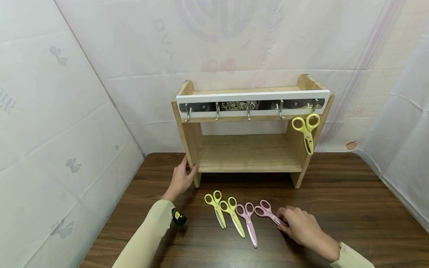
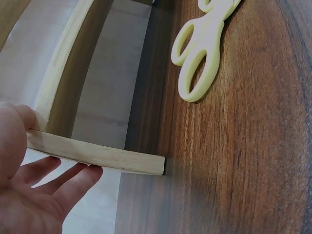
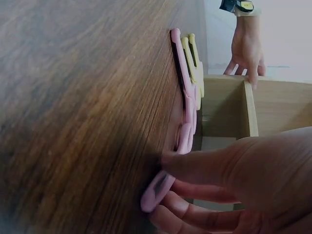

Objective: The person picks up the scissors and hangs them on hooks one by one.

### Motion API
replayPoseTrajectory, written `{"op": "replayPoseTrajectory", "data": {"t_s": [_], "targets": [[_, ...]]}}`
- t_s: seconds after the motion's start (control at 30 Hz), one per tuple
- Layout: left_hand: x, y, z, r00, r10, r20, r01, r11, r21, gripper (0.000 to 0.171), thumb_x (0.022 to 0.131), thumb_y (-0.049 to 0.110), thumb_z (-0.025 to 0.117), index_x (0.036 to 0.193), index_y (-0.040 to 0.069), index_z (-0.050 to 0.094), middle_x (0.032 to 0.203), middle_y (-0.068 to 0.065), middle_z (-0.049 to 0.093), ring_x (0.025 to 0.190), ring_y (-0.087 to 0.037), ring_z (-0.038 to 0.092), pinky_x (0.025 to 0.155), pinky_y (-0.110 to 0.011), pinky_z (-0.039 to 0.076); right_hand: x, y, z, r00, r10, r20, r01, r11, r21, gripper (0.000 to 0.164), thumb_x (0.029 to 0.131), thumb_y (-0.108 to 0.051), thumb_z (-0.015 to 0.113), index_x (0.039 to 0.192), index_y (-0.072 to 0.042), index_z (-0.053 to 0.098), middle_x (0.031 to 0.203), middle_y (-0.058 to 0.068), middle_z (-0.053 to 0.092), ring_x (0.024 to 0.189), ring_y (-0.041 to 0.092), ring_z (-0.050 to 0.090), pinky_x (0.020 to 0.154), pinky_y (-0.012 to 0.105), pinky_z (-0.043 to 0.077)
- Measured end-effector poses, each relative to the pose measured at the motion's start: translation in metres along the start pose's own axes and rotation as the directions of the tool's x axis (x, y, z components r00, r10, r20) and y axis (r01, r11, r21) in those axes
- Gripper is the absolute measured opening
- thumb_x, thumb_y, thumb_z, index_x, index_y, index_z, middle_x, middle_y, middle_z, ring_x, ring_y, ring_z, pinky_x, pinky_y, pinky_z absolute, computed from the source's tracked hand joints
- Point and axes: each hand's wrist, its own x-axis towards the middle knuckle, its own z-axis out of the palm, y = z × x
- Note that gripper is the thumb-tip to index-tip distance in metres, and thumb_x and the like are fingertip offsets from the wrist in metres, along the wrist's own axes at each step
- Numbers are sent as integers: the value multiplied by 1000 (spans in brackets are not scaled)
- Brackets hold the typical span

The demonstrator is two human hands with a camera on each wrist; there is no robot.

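Note:
My left hand [image 1: 181,180] grips the left side panel of a small wooden shelf [image 1: 248,153]. In the left wrist view its thumb lies on the inner side of the panel [image 2: 97,152] and the fingers on the outer side. My right hand [image 1: 299,225] pinches the blades of the rightmost pink scissors [image 1: 267,212], low at the table. To their left lies a second pink pair of scissors [image 1: 248,220]. Further left come two yellow pairs, one scissors [image 1: 232,214] beside the other scissors [image 1: 216,207], all with handles toward the shelf.
A white rail [image 1: 234,97] with several metal hooks runs along the shelf's top front. Yellow scissors [image 1: 306,130] hang from the rightmost hook. The shelf stands at the back of a dark wooden table [image 1: 151,171], with white sheeting [image 1: 144,70] behind and to both sides.

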Motion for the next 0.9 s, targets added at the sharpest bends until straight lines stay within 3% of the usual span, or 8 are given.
{"op": "replayPoseTrajectory", "data": {"t_s": [0.9], "targets": [[-1,0,0,1000,-8,9,8,1000,-10,59,107,25,58,159,9,34,135,-27,61,121,-42,63,85,-52,61,1,6,0,1000,6,-26,-5,1000,28,37,76,-16,90,70,-28,55,63,-16,45,57,7,46,44,32,39]]}}
